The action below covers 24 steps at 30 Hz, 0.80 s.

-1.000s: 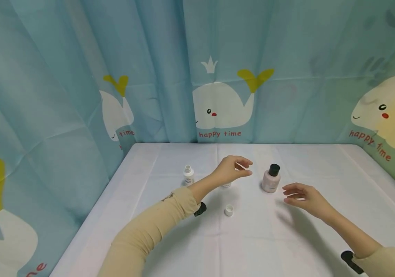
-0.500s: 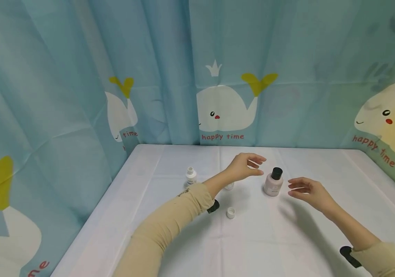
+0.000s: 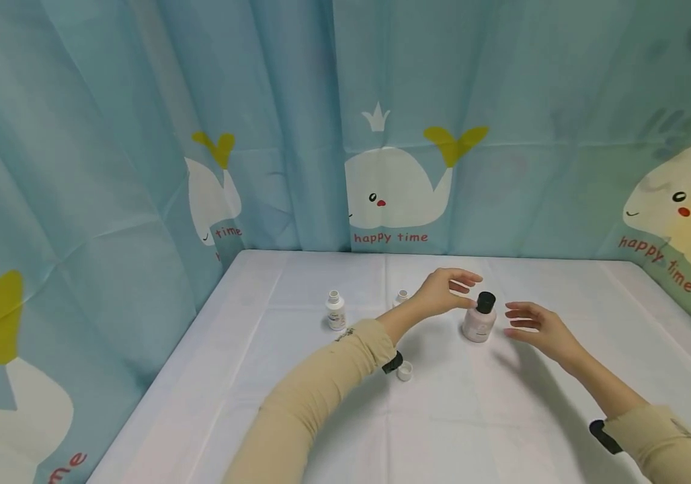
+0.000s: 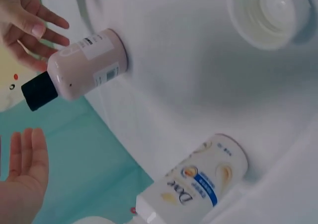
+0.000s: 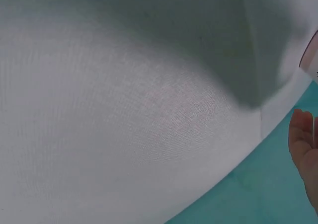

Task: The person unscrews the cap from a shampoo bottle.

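Flanking pink bottle | left hand: thumb and fingers apart, empty, near black cap | right hand: fingers loosely curved, empty | white cap on table

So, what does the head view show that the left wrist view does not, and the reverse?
Only the head view: both sleeves, the words "happy time", and a second white bottle.

Only the left wrist view: a readable "Dove" label.

Both: the pink bottle with its black cap, the white cap, the left hand, the right hand.
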Tool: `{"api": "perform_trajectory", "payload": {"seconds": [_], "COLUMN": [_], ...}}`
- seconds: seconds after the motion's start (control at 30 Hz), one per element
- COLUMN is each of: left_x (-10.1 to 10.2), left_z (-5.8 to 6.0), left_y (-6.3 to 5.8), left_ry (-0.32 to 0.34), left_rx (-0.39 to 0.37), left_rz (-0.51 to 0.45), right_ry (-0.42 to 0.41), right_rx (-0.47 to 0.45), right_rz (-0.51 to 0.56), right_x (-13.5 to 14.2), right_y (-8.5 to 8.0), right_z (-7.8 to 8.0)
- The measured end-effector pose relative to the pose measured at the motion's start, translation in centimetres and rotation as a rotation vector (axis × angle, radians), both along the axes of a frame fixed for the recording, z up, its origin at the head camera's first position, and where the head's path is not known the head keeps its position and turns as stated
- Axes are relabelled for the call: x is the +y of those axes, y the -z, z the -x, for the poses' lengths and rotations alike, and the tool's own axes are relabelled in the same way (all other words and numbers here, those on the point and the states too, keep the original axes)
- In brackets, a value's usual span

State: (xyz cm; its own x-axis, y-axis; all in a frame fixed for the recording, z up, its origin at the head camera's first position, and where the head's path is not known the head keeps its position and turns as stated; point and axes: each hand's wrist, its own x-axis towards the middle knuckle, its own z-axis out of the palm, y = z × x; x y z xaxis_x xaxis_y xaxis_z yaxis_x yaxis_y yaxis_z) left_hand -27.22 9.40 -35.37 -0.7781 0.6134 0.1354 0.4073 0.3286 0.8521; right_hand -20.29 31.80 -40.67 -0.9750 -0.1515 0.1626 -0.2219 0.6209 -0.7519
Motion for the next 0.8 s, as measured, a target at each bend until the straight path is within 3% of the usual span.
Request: {"api": "perform_trajectory", "payload": {"seconds": [0.27,0.57,0.8], "left_x": [1.7,3.1,3.5], "left_z": [0.5,0.3,0.3], "left_y": [0.7,1.1,1.7], "left_ry": [-0.033,-0.012,-0.026], "left_rx": [0.014,-0.026,-0.037], "left_rz": [0.025,0.03,0.021], "right_ry": [-0.07,-0.185,-0.239], "right_rx": [-0.038,-0.096,-0.189], "right_rz": [0.003,0.058,0.095], "right_x": [-0.2,-0.2,0.1], "right_y": [0.7,1.5,1.9], "right_z": [1.3,2.5,3.0]}}
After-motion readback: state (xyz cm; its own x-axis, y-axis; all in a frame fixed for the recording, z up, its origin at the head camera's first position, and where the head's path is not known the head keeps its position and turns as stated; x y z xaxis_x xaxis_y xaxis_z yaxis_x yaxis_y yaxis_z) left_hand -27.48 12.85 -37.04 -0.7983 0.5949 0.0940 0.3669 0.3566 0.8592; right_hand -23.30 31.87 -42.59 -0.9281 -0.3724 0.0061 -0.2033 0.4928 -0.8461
